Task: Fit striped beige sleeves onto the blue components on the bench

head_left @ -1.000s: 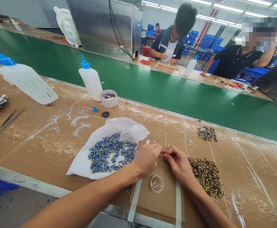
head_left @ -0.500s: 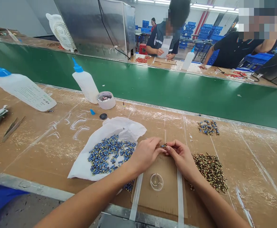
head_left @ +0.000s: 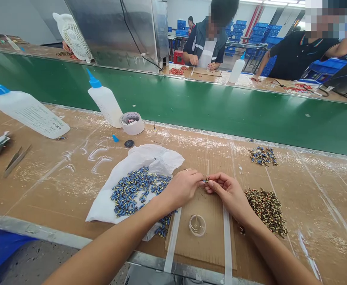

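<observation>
My left hand and my right hand meet fingertip to fingertip above a taped cardboard pad. Between them is a small blue-and-yellow piece; both hands pinch it, and its detail is too small to make out. Left of my left hand, many similar blue-and-yellow pieces lie on a white paper sheet. A heap of small brown-and-yellow pieces lies beside my right wrist. Below my hands a small clear round cup with a thin stick in it stands on the pad.
Farther right lies a small pile of blue pieces. White squeeze bottles, a tape roll, a black cap and tweezers are on the left. Beyond runs a green belt, with two people seated across it.
My fingers have drawn closer around the small piece, with the left fingers more curled. Across the belt, one person's hand has lowered the pale sheet or object it held. The view shifts slightly.
</observation>
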Action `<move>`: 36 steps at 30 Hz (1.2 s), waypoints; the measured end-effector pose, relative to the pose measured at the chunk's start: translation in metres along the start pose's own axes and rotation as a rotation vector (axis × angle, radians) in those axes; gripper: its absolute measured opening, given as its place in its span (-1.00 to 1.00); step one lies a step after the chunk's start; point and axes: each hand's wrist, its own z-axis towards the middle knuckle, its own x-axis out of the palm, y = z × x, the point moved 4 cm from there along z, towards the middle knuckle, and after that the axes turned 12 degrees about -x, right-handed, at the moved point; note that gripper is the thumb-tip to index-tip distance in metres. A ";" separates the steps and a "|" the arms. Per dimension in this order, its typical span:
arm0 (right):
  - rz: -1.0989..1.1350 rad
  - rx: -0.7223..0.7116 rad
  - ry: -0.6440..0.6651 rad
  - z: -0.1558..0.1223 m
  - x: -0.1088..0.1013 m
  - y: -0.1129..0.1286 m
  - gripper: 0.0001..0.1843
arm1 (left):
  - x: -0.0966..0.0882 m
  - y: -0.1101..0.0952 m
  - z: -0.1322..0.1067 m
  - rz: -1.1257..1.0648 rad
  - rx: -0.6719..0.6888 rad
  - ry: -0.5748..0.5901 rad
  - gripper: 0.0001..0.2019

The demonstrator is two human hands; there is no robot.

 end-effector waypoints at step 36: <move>-0.044 0.053 0.170 0.000 0.004 -0.004 -0.63 | 0.001 0.005 0.007 -0.057 0.022 0.022 -0.80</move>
